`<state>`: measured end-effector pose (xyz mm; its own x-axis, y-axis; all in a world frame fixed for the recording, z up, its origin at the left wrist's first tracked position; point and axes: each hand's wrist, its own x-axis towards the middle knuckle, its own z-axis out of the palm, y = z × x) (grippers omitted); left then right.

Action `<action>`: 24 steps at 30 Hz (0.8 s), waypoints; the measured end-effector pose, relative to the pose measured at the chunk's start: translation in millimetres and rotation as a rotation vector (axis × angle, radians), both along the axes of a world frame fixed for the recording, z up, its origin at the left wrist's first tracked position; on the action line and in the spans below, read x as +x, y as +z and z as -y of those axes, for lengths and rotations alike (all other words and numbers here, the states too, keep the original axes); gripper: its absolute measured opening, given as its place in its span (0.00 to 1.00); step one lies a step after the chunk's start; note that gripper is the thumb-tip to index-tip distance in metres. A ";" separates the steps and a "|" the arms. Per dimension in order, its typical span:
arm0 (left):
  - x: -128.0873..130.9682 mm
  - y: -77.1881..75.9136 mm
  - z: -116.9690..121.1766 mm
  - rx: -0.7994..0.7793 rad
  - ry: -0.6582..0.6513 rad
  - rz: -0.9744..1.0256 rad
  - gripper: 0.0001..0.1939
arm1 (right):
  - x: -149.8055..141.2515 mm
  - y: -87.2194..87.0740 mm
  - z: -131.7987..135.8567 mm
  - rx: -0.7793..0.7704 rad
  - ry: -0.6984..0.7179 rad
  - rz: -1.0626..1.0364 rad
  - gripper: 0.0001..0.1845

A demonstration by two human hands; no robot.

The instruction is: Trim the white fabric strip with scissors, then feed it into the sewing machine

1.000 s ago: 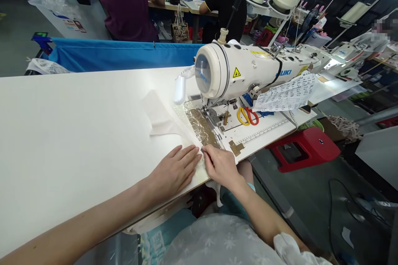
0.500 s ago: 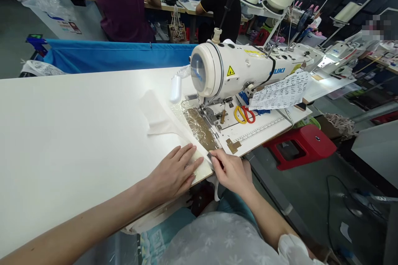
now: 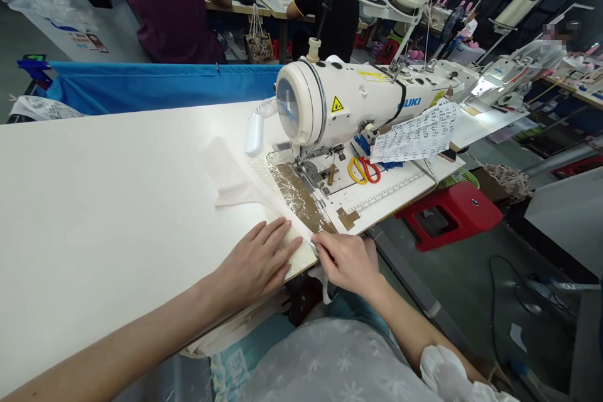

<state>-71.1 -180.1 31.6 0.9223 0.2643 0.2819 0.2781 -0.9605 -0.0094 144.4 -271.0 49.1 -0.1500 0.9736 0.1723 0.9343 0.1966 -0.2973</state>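
Note:
A long piece of thin white fabric (image 3: 235,181) lies from the table to its front edge, beside the sewing machine's needle area. My left hand (image 3: 259,257) rests flat on the near part of this fabric, fingers stretched out and slightly apart. Close to its fingertips, my right hand (image 3: 346,260) is closed in a pinch at the fabric's near right edge. What sits between those fingers is mostly hidden. The white sewing machine (image 3: 343,97) stands just beyond both hands, with a brown, shiny film-covered plate (image 3: 294,191) next to the fabric.
Scissors with yellow and red handles (image 3: 364,170) lie on the machine bed near a written paper sheet (image 3: 414,132). A red stool (image 3: 452,213) stands at the right. A blue cloth barrier (image 3: 164,88) runs behind the table (image 3: 94,213); two people sit beyond it.
The view has shifted slightly, so the scene sits further left. A small dark piece seen at my right fingertips earlier is now covered. My left hand stays flat on the fabric.

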 end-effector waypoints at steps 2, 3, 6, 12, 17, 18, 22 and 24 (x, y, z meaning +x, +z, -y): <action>0.8 0.7 -0.4 0.000 0.003 0.013 0.21 | 6.2 2.6 7.1 -0.002 0.006 0.014 0.12; 1.1 1.0 -0.8 0.000 0.000 0.021 0.20 | 8.5 3.3 9.5 -0.001 0.005 0.013 0.12; 1.5 1.5 -2.8 -0.002 0.019 0.058 0.19 | 9.0 2.4 6.7 -0.011 -0.004 0.024 0.11; 2.4 -4.0 -4.4 0.036 0.007 0.102 0.20 | -9.9 -5.4 -23.2 -0.031 0.020 0.051 0.09; 2.2 -8.9 -3.3 0.013 -0.002 0.077 0.21 | -12.6 -10.1 -28.4 -0.003 0.006 -0.040 0.10; 1.9 -8.7 -3.2 0.008 -0.005 0.070 0.21 | -11.8 -10.7 -27.7 0.003 -0.007 -0.065 0.10; 1.3 -7.2 -2.7 -0.001 -0.022 0.054 0.21 | -10.6 -11.2 -25.9 0.012 -0.040 -0.122 0.10; 1.5 -7.5 -2.0 -0.002 -0.018 0.063 0.21 | -11.7 -10.9 -26.3 0.006 -0.035 -0.123 0.10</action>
<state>-69.6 -178.2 24.2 0.9076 0.2483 0.3386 0.2605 -0.9654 0.0098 132.7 -244.7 38.2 -0.0933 0.9767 0.1934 0.8972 0.1667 -0.4089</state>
